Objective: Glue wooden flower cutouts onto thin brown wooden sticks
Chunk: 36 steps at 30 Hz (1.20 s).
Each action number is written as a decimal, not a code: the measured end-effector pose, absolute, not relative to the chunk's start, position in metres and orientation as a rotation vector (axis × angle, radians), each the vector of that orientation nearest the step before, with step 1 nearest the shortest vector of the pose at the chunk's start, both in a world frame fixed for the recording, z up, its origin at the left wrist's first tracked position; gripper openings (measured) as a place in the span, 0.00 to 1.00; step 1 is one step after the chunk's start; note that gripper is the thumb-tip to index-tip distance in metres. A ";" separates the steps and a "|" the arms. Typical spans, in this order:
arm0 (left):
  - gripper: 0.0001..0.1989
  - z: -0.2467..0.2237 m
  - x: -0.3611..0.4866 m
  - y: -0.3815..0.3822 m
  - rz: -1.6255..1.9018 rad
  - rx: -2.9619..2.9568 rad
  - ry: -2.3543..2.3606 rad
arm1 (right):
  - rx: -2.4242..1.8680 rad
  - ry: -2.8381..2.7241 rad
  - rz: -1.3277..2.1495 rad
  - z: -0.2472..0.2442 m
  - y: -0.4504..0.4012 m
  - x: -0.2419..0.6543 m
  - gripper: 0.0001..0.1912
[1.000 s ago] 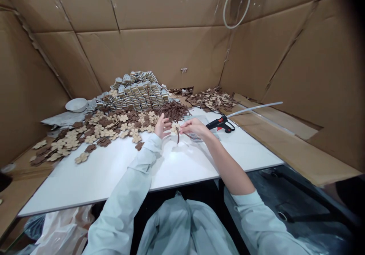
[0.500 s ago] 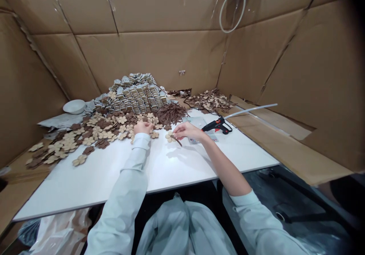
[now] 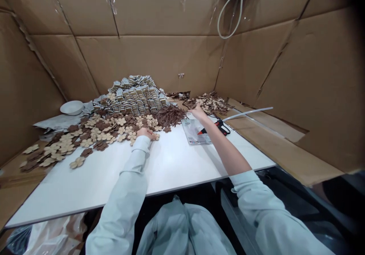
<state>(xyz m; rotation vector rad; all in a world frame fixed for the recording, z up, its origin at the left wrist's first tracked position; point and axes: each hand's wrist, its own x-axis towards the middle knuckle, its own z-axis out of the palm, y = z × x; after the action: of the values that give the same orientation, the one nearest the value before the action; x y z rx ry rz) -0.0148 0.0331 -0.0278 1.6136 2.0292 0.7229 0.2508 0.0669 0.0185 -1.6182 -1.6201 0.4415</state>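
At the front edge of the flower pile, my left hand (image 3: 145,133) rests with its fingers curled together. A small beige flower piece (image 3: 156,137) lies right at its fingertips, and I cannot make out what is between them. My right hand (image 3: 199,112) stretches to the back right, at the near edge of a heap of beige and brown flower pieces (image 3: 212,102); its fingers are too small and blended with the heap to read. Under my right forearm is a black and orange glue gun (image 3: 224,129) with a long white glue stick (image 3: 251,111), its tip over a clear plastic sheet (image 3: 189,133).
Loose beige and brown flower pieces (image 3: 98,133) spread over the left of the white table (image 3: 171,167). Behind them rise stacked small packets (image 3: 135,97), beside brown sticks (image 3: 171,115). A white bowl (image 3: 72,107) sits far left. Cardboard walls (image 3: 128,57) enclose the table.
My right hand has moved from the table's middle, where it held a beige flower with a brown stem, to the back-right heap. My left hand has shifted slightly right and nearer. The view tilted slightly up.
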 end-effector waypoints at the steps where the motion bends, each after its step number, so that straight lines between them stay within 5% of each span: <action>1: 0.11 -0.027 -0.012 0.032 0.738 1.627 2.026 | -1.629 -1.676 0.531 0.013 0.066 0.243 0.26; 10: 0.10 -0.021 0.010 0.017 0.879 2.124 1.743 | -1.598 -2.198 0.538 -0.029 0.065 0.156 0.14; 16: 0.35 -0.015 0.024 0.000 0.429 2.379 1.468 | -1.604 -2.267 0.481 -0.025 0.067 0.154 0.09; 23: 0.18 -0.018 0.017 0.008 0.490 2.353 1.790 | -1.598 -2.157 0.548 -0.025 0.060 0.178 0.14; 29: 0.24 -0.028 0.028 0.006 0.409 2.628 1.460 | -1.548 -2.001 0.447 -0.022 0.045 0.191 0.16; 36: 0.12 -0.030 0.044 0.000 0.329 2.557 1.603 | -1.436 -1.868 0.384 -0.016 0.027 0.199 0.14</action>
<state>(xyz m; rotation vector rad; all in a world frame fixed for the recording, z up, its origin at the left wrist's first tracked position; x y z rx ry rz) 0.0444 -0.0004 -0.0297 2.5572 1.6030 0.3291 0.1992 0.0269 -0.0159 -1.4356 -1.8680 0.3839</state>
